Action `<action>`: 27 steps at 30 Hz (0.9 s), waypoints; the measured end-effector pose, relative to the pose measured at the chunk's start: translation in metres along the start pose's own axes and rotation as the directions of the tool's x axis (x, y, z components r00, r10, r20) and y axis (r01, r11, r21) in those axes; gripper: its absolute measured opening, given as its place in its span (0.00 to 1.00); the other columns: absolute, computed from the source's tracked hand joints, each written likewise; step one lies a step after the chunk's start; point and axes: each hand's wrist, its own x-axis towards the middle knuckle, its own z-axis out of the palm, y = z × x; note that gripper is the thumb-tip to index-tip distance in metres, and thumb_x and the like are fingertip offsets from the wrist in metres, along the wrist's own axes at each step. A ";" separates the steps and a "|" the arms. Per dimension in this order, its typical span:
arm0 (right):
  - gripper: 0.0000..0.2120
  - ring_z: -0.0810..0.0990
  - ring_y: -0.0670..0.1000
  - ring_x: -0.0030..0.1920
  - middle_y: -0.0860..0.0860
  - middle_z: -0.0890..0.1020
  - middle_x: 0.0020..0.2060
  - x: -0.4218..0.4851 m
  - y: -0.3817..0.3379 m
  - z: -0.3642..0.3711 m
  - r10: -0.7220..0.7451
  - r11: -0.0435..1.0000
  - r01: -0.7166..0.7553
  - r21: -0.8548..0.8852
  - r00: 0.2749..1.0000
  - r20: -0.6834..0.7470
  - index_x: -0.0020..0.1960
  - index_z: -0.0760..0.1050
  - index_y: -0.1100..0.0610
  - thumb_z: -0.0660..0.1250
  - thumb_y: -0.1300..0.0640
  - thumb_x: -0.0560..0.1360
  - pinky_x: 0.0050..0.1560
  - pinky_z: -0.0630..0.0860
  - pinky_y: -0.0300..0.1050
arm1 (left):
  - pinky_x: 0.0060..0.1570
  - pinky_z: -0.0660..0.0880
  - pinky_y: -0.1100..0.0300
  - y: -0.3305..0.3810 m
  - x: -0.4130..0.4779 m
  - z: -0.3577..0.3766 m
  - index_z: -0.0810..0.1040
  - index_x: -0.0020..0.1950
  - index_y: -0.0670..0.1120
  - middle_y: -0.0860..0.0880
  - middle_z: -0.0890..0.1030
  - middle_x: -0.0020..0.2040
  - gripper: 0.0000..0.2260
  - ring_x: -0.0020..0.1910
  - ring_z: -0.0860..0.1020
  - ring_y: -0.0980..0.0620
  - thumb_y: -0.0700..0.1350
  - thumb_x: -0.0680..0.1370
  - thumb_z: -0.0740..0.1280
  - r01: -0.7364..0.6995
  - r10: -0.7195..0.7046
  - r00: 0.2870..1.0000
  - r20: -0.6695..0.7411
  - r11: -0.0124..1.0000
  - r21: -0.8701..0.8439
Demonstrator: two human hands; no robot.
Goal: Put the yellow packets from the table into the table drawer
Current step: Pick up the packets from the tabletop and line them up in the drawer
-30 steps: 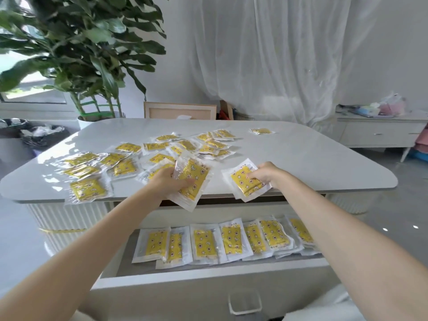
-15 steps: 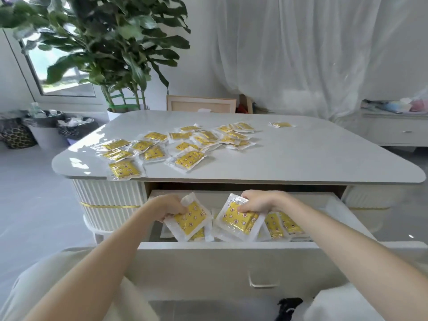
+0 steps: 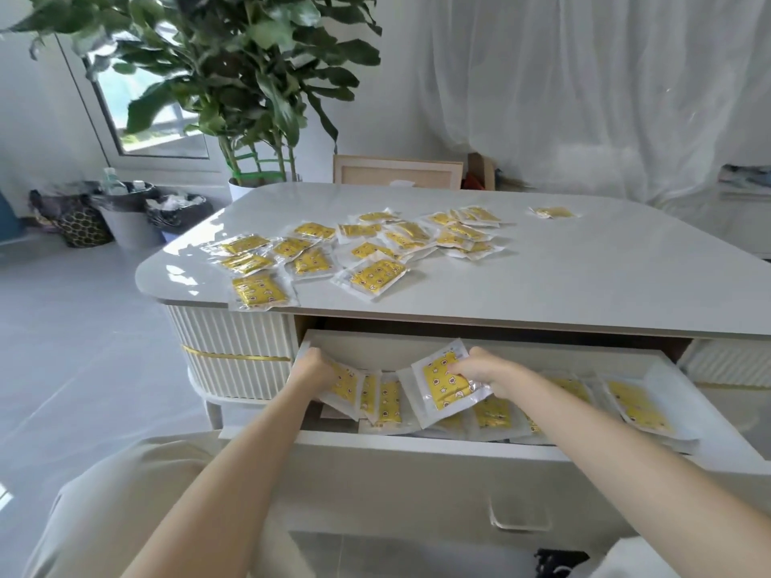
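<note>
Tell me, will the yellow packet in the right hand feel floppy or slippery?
Probably light: the right hand holds this packet up by one side. Likely bendy rather than stiff, since its clear border curls. Its shiny wrapper suggests it may be slippery.

Packets (image 3: 377, 276) yellow, small red-white figures; table (image 3: 584, 277) glossy white; drawer (image 3: 417, 473) white; plant leaves (image 3: 250, 77) green.
</note>
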 end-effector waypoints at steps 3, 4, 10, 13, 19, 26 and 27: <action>0.10 0.76 0.46 0.36 0.56 0.79 0.47 0.009 0.003 0.006 0.009 0.999 -0.009 -0.041 1.000 -0.001 0.60 0.72 0.64 0.59 0.63 0.80 0.30 0.69 0.37 | 0.50 0.70 0.60 -0.002 0.003 0.005 0.67 0.68 0.36 0.40 0.72 0.64 0.18 0.62 0.73 0.44 0.36 0.78 0.57 -0.022 0.024 0.999 -0.025 0.994 0.108; 0.11 0.76 0.48 0.39 0.57 0.79 0.50 0.011 0.003 0.008 0.014 0.999 -0.014 -0.048 1.000 -0.002 0.62 0.71 0.65 0.59 0.63 0.81 0.30 0.68 0.36 | 0.49 0.70 0.61 -0.002 0.004 0.007 0.66 0.68 0.35 0.39 0.71 0.65 0.18 0.62 0.73 0.44 0.35 0.78 0.56 -0.033 0.037 0.999 -0.021 0.987 0.156; 0.14 0.76 0.53 0.54 0.58 0.78 0.60 0.016 0.008 0.012 0.046 0.999 -0.047 -0.026 0.999 -0.012 0.65 0.69 0.65 0.59 0.63 0.81 0.50 0.71 0.41 | 0.63 0.68 0.55 0.010 -0.012 0.008 0.61 0.72 0.41 0.41 0.63 0.69 0.26 0.67 0.67 0.43 0.35 0.75 0.63 -0.262 0.339 0.941 -0.012 0.747 0.611; 0.14 0.76 0.55 0.61 0.59 0.77 0.61 0.020 0.011 0.012 0.061 0.998 -0.061 -0.018 0.998 -0.003 0.65 0.69 0.65 0.59 0.63 0.81 0.55 0.70 0.44 | 0.65 0.69 0.49 0.014 -0.017 0.014 0.62 0.74 0.51 0.46 0.56 0.74 0.32 0.70 0.62 0.43 0.38 0.73 0.68 -0.489 0.429 0.869 0.246 0.675 0.552; 0.02 0.79 0.55 0.54 0.59 0.79 0.54 0.017 0.002 0.014 0.072 0.994 -0.075 0.077 0.997 0.043 0.50 0.71 0.64 0.60 0.65 0.80 0.60 0.75 0.47 | 0.67 0.68 0.50 0.008 -0.009 0.015 0.57 0.76 0.55 0.47 0.58 0.73 0.41 0.70 0.64 0.42 0.46 0.69 0.75 -0.555 0.311 0.824 0.473 0.608 0.567; 0.22 0.74 0.60 0.65 0.61 0.73 0.66 0.046 0.005 0.045 0.051 0.996 -0.057 0.063 0.995 0.082 0.70 0.65 0.65 0.62 0.65 0.77 0.66 0.72 0.56 | 0.64 0.71 0.53 0.000 -0.002 0.017 0.51 0.77 0.57 0.48 0.59 0.74 0.38 0.68 0.70 0.46 0.39 0.74 0.69 -0.513 0.278 0.856 0.435 0.550 0.659; 0.21 0.75 0.60 0.64 0.61 0.74 0.65 0.047 0.006 0.048 0.042 0.997 -0.047 0.058 0.996 0.079 0.69 0.67 0.65 0.61 0.65 0.77 0.64 0.73 0.55 | 0.62 0.72 0.53 0.001 -0.004 0.017 0.51 0.78 0.56 0.48 0.59 0.74 0.38 0.68 0.70 0.46 0.38 0.75 0.68 -0.506 0.273 0.861 0.429 0.548 0.666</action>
